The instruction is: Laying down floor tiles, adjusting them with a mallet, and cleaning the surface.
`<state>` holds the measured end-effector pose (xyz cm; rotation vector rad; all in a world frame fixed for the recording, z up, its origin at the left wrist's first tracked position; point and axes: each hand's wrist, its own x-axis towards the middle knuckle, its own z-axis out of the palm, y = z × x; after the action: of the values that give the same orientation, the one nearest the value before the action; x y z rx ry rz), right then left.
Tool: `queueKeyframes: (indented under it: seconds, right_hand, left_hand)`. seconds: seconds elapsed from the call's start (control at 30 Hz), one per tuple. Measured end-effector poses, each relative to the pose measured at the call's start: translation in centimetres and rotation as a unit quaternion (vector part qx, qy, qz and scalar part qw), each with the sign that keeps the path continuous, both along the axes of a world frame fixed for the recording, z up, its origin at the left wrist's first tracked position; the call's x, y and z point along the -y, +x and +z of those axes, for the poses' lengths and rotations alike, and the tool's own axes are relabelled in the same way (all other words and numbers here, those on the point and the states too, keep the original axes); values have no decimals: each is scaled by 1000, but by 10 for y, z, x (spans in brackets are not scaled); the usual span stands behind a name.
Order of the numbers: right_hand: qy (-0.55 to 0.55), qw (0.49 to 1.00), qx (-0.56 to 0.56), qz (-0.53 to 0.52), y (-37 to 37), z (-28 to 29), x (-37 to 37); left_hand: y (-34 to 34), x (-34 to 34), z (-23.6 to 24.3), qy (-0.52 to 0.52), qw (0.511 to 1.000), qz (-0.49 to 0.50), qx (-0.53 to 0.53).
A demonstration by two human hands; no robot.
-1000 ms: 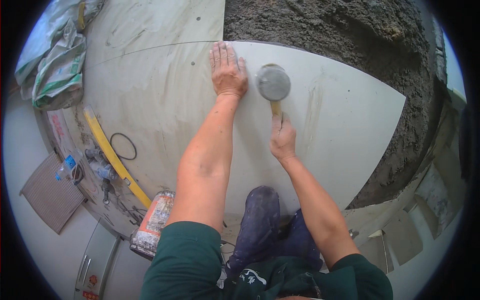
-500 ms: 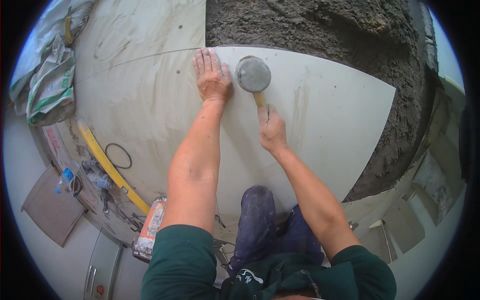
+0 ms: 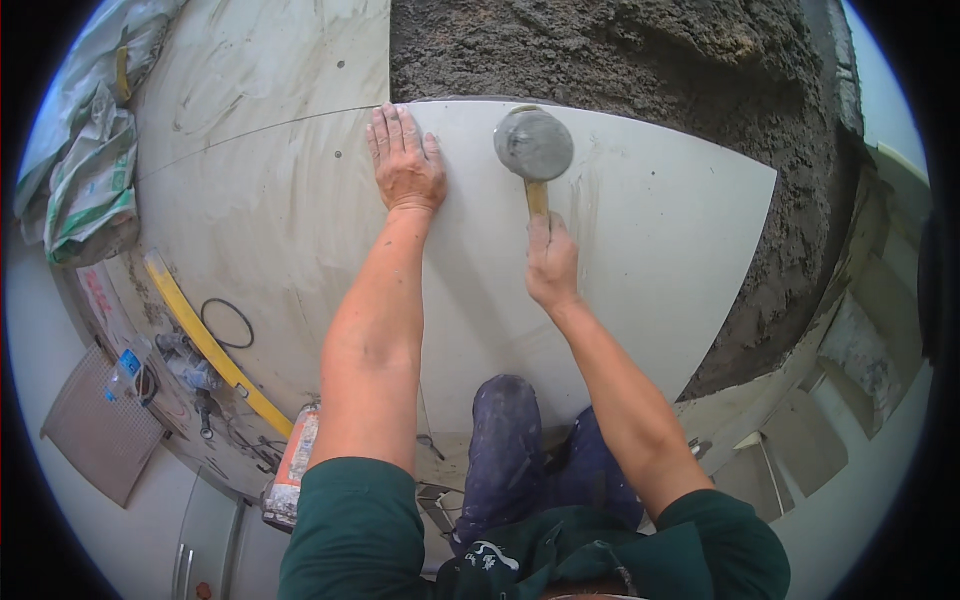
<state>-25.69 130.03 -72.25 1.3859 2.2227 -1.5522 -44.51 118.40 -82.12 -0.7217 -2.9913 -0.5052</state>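
Note:
A large pale floor tile (image 3: 640,250) lies in front of me, its far and right edges bordering dark mortar. My left hand (image 3: 408,168) presses flat near the tile's far left corner, fingers stretched along the joint with the neighbouring tile (image 3: 250,190). In my right hand (image 3: 553,262) is a rubber mallet (image 3: 534,146), gripped by its short wooden handle. The round grey head is over the far part of the tile; whether it touches the surface I cannot tell.
Rough dark mortar (image 3: 600,50) spreads beyond the tile and down its right side. At left lie a yellow spirit level (image 3: 215,345), a black ring (image 3: 228,323), a power tool (image 3: 190,365) and crumpled plastic sacks (image 3: 95,180). A stained container (image 3: 290,470) stands by my left arm.
The mallet and my right hand have shifted a little to the right across the tile. My left hand stays flat by the joint, while the whole view has moved slightly.

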Motion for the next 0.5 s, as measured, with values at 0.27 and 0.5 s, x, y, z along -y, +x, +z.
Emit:
queueKeyframes:
  seconds: [0.27,0.5]
  right_hand:
    - [42,997,-40,47,6,-1,14]
    - [-2,998,-54,45,-4,14,20]
  left_hand:
    - [1,3,1,-20,1000,-3,-9]
    - [-4,4,1,-17,1000,2,-15]
